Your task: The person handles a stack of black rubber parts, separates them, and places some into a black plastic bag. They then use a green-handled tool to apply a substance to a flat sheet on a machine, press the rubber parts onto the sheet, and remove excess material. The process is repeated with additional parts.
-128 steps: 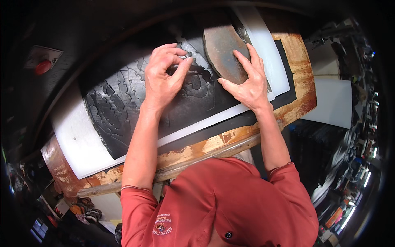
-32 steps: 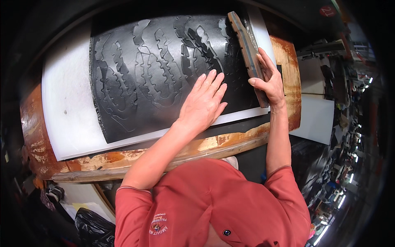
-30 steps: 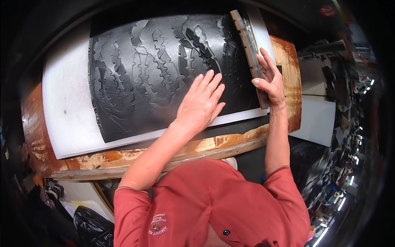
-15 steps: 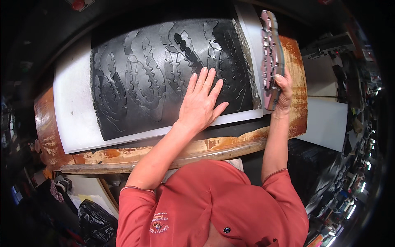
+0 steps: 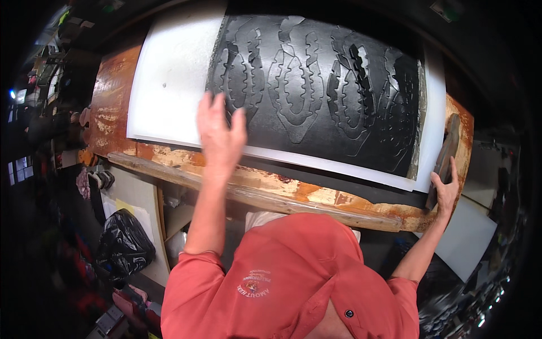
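black rubber sheet — cut-out shapes, flat on white board | dark block — upright, bench's right end

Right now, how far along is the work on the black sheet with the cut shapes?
Done: the black rubber sheet on the white board already shows many cut outlines, some with white showing through. In hand: the right hand holds a flat tool at the bench's right end; the left hand hovers over the sheet's near-left edge. Left: the pieces still lie in the sheet.
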A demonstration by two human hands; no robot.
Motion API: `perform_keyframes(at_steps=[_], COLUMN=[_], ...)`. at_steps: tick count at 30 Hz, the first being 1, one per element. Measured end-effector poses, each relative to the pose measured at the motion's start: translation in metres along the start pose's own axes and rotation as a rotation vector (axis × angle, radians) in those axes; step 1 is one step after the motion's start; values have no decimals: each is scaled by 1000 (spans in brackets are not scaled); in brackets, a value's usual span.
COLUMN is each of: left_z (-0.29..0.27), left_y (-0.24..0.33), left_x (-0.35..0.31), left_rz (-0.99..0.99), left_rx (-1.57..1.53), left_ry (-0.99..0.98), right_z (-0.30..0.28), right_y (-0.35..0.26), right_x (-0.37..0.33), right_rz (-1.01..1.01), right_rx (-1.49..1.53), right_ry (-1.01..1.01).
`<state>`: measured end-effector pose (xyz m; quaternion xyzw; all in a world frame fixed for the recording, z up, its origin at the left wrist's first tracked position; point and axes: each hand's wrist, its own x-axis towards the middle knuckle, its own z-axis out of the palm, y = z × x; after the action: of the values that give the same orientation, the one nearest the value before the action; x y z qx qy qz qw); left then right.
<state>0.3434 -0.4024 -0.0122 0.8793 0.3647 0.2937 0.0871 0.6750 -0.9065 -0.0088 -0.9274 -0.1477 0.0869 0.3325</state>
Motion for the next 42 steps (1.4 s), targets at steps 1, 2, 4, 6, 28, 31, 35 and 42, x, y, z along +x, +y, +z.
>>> perform_keyframes(at_steps=[1, 2, 4, 6, 28, 31, 35, 42], left_z=[-15, -26, -41, -48, -44, -48, -59, -23], left_y=[-17, -29, -41, -45, -54, -42, -16, -8], left_x=[-3, -5, -4, 2, 7, 6, 8, 37], left_rz=[-125, -62, -141, -244, -646, -473, -354, -837], left_rx=[125, 96, 36, -67, -1216, -777, -874, -1500], left_ry=[-99, -67, -120, -171, -289, -9, 108, -486], right_z=[0, 4, 18, 53, 300, 293, 289, 270], right_y=[0, -5, -31, -77, -365, -352, -351, -368], right_x=[2, 5, 12, 17, -42, -33, -28, -23], right_rz=[52, 33, 53, -179, -334, -221, -200, -638], right_rx=[36, -39, -154, 38, 619, 844, 995, 461], right_ry=[-46, 6, 133, 171, -557, -576, -533, -164])
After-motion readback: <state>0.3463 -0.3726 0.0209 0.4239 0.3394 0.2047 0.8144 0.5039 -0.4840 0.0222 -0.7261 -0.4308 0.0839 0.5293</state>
